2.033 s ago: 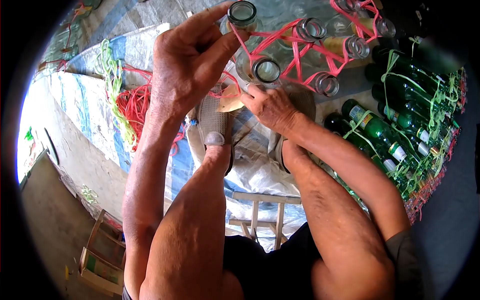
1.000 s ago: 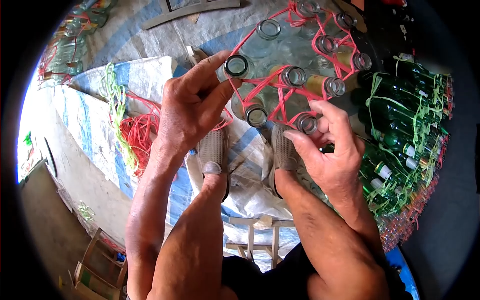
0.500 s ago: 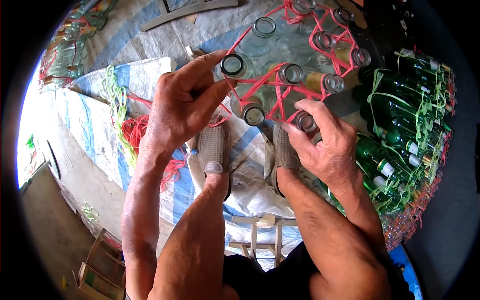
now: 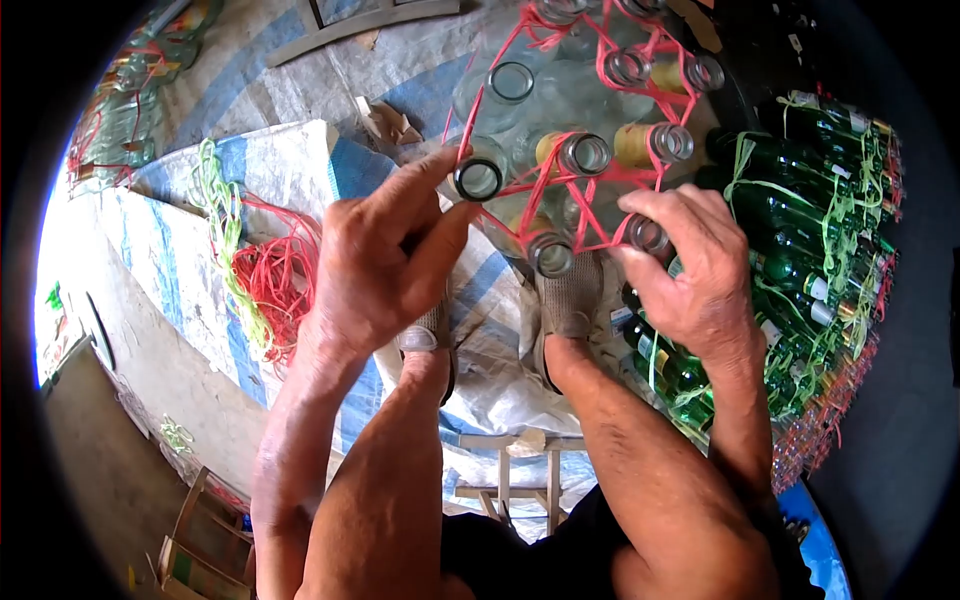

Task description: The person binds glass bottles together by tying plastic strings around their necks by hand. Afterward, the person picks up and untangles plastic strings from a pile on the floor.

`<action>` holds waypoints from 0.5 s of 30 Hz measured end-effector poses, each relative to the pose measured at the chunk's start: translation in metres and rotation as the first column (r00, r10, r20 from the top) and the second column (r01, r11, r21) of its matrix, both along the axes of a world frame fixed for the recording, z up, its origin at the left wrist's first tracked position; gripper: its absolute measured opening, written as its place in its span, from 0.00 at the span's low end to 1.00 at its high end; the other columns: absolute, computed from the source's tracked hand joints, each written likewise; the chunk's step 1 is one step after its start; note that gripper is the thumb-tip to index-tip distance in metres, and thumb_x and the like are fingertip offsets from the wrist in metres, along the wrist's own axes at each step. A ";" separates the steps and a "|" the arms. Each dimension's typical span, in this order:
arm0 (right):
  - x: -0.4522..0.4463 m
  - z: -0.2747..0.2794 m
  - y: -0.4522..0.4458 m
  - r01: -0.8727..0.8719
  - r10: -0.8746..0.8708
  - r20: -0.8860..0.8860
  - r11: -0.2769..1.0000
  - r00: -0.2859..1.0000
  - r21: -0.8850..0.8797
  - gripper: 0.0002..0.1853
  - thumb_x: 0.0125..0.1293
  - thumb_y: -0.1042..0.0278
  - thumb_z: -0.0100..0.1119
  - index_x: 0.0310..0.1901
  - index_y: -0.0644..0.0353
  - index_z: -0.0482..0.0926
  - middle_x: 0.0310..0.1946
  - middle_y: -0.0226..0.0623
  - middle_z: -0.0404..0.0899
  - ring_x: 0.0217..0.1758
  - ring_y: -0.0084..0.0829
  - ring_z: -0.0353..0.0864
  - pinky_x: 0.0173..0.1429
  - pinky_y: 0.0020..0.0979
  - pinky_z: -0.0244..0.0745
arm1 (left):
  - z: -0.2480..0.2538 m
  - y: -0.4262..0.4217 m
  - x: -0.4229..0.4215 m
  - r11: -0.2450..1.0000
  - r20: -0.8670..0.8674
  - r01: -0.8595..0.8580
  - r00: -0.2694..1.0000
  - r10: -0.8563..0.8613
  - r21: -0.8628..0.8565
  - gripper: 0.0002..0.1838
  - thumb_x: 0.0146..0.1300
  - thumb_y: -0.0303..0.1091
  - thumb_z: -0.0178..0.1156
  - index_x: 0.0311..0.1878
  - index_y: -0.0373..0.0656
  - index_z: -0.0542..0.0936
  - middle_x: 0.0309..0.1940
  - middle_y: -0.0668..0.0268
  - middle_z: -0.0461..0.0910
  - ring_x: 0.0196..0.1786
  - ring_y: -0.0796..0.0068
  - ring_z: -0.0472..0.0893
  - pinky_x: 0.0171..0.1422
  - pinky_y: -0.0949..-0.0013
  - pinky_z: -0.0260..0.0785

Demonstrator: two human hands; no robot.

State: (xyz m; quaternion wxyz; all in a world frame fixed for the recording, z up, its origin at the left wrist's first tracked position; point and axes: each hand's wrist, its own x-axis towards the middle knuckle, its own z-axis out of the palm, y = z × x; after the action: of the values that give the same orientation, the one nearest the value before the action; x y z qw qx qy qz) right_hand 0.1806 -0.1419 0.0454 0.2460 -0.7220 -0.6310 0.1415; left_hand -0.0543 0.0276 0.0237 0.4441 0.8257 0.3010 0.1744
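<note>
A bundle of clear glass bottles [image 4: 540, 110] stands between my hands, necks up, with pink plastic string [image 4: 585, 180] criss-crossing round the necks. My left hand [image 4: 395, 250] has its index finger and thumb about the dark-rimmed neck of the left bottle [image 4: 478, 181]; the string runs past that fingertip. On the other side, my right hand [image 4: 690, 260] grips the neck of a bottle [image 4: 647, 236] at the near right corner. Another near bottle neck [image 4: 551, 256] sits between the hands, untouched. The lower parts of the bottles are partly hidden.
Tangled pink string [image 4: 275, 275] and green string [image 4: 215, 190] lie left on the white-and-blue sheet [image 4: 180, 250]. Green bottles [image 4: 800, 220] tied with string are stacked at right. More clear bottles [image 4: 125, 120] lie far left. My shoes [image 4: 575, 300] are below the bundle.
The near side of the bundle has swung right and toward me, tilting the bottles. Both hands have moved right and slightly nearer with it, staying at the same necks.
</note>
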 end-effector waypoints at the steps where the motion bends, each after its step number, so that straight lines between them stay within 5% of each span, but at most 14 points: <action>1: 0.005 0.004 0.000 0.003 -0.003 0.002 1.000 1.000 -0.024 0.22 0.51 0.77 0.74 0.51 0.60 0.84 0.39 0.38 0.86 0.41 0.45 0.84 0.49 0.44 0.75 | 0.004 -0.007 0.001 1.000 -0.043 -0.002 0.999 0.003 0.009 0.23 0.66 0.24 0.72 0.64 0.36 0.83 0.18 0.65 0.73 0.19 0.77 0.73 0.27 0.68 0.66; 4: 0.021 0.011 0.002 0.002 -0.001 0.040 0.999 0.999 -0.036 0.21 0.51 0.80 0.72 0.49 0.60 0.84 0.37 0.37 0.85 0.43 0.44 0.82 0.50 0.44 0.75 | 0.004 -0.030 0.005 1.000 -0.024 -0.011 1.000 0.011 0.015 0.23 0.64 0.24 0.74 0.63 0.36 0.83 0.17 0.64 0.75 0.17 0.69 0.78 0.24 0.66 0.68; 5: 0.027 0.013 0.003 -0.006 0.008 0.060 0.999 0.998 -0.045 0.20 0.51 0.80 0.71 0.49 0.60 0.84 0.37 0.37 0.84 0.43 0.44 0.82 0.50 0.44 0.75 | -0.006 -0.040 0.006 0.999 0.063 -0.024 0.998 0.021 0.045 0.25 0.64 0.20 0.71 0.65 0.33 0.82 0.16 0.69 0.69 0.17 0.81 0.71 0.25 0.73 0.60; 15: 0.026 0.032 0.002 0.071 -0.066 0.036 0.986 0.997 -0.150 0.22 0.58 0.81 0.68 0.57 0.60 0.84 0.44 0.42 0.81 0.47 0.45 0.80 0.54 0.44 0.76 | 0.004 -0.052 0.006 0.999 -0.049 -0.024 0.998 0.026 0.027 0.23 0.65 0.20 0.71 0.64 0.35 0.83 0.19 0.67 0.74 0.19 0.79 0.76 0.28 0.73 0.67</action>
State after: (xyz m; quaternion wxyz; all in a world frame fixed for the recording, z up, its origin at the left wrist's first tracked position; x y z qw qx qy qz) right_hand 0.2064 -0.1399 0.0779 0.1856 -0.7619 -0.5971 0.1689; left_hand -0.0478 -0.0240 0.0281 0.4233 0.8318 0.3198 0.1634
